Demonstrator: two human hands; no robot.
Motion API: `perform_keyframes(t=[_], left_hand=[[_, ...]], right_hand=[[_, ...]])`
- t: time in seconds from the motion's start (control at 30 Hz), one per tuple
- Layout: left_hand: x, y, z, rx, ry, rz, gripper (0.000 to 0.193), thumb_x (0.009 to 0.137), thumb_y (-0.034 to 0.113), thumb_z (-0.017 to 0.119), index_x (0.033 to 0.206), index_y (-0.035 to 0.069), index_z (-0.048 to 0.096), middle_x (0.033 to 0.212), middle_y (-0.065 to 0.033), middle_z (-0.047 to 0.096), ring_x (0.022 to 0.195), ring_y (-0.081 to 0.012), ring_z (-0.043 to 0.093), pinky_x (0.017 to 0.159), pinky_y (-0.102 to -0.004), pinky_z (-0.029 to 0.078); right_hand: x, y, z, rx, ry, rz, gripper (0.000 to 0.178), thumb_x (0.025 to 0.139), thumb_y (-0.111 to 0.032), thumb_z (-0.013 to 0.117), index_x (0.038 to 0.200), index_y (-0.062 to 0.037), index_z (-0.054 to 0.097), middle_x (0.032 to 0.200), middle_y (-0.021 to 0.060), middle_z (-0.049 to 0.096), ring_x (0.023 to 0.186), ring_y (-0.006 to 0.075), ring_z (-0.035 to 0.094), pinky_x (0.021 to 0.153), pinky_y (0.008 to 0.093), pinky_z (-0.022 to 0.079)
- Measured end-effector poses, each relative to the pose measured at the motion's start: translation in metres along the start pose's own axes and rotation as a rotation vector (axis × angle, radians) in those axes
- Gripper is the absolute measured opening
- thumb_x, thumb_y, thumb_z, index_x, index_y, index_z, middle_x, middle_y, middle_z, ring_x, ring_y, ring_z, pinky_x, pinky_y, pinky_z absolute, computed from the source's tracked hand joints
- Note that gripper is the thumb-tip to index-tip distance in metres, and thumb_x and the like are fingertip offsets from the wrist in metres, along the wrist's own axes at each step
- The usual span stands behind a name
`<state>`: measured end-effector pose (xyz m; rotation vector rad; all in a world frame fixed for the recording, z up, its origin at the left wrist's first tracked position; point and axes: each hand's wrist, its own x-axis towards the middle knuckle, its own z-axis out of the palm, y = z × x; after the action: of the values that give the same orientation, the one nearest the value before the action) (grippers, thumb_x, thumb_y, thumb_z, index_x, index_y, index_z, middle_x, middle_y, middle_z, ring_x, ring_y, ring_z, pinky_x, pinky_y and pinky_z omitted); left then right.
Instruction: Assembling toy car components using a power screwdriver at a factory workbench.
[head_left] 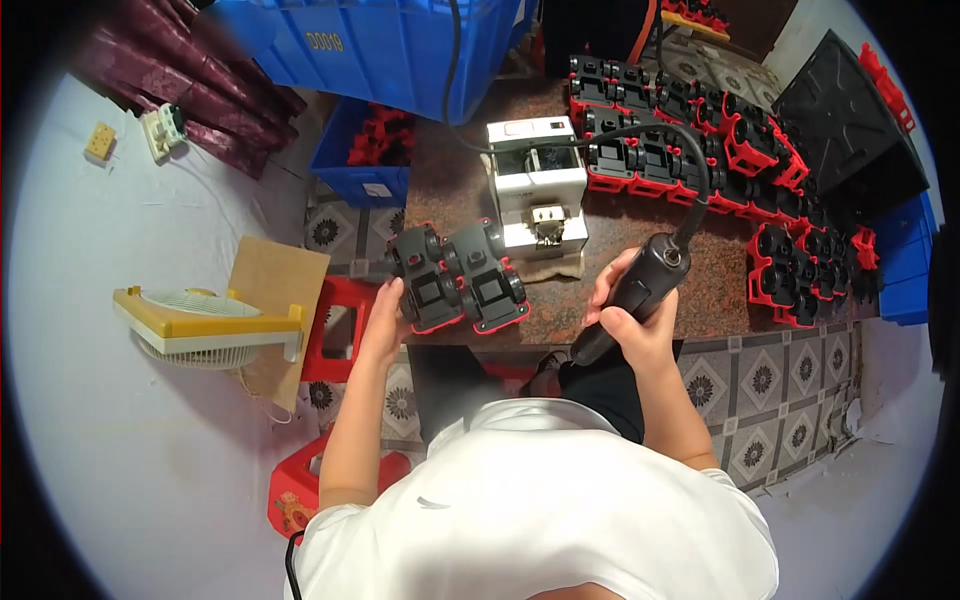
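A worker's left hand [382, 328] rests at the outer side of two black-and-red plastic housings [485, 270] that sit side by side near the front edge of a speckled stone-topped table [450, 185]. The hand touches the left-hand unit; with its fingers partly hidden, whether it pinches the part cannot be told. The right hand [648, 338], its fingers curled around the grip, holds a black corded electric screwdriver [640, 288], which points down and to the left, to the right of the pair and apart from it. Between and beyond the hands stands a white boxy screw feeder [540, 185], its front lettering too small to read. Rows of similar housings [655, 160] fill the table's right side. Yellow printed characters mark a large blue bin [390, 55] at the back, while a white label [377, 190] is fixed to a smaller blue bin [335, 170] holding red parts [385, 135].
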<state>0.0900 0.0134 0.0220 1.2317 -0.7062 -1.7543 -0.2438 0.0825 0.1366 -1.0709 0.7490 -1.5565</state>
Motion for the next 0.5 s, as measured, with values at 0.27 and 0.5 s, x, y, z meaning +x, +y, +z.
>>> perform_keyframes(t=[0.27,0.5], left_hand=[[-0.018,0.026,0.058,0.954,0.206,0.879,0.056,0.071,0.017,0.071,0.119,0.002,0.049,0.127,-0.017,0.046,0.122,-0.0305,0.042,0.101,-0.0396,0.034],[-0.047,-0.005,0.099,1.54,-0.17,0.906,0.061,0.062,0.025,0.077,0.115,0.006,0.054,0.133,-0.0148,0.042,0.132,-0.0347,0.029,0.105,-0.0572,0.019]], right_hand=[[0.001,0.007,-0.003,-0.018,0.03,0.015,0.044,0.07,-0.004,0.071,0.107,-0.0028,0.047,0.081,0.0065,0.057,0.071,0.0095,0.054,0.062,0.0234,0.045],[0.004,0.008,-0.003,-0.078,-0.004,0.003,0.045,0.073,-0.009,0.071,0.109,-0.0011,0.044,0.08,0.0095,0.057,0.067,0.0151,0.06,0.061,0.027,0.052]])
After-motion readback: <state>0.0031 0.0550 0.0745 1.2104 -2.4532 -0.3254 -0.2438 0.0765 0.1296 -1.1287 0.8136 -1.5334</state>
